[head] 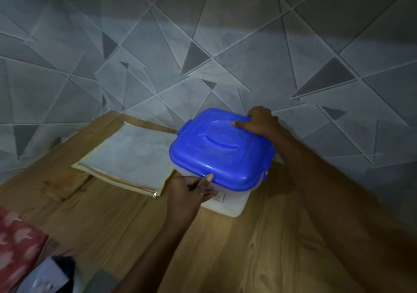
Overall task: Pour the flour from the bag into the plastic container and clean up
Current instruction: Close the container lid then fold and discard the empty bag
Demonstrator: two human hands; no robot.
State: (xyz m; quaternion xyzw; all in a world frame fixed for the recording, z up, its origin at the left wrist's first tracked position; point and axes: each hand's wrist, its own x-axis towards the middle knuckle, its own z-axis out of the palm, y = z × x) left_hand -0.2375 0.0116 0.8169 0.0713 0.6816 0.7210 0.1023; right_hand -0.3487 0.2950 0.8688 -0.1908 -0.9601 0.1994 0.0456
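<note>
While the bag [126,155] is lying flat beside my left hand [189,193], I am gripping the blue lid [216,153] with both; my right hand [259,121] is clasping its far edge.

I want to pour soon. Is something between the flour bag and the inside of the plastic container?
Yes. The blue lid covers the plastic container; the left hand and right hand grip its edges.

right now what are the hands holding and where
Both hold the blue lid: left hand at its near edge, right hand at its far corner.
</note>
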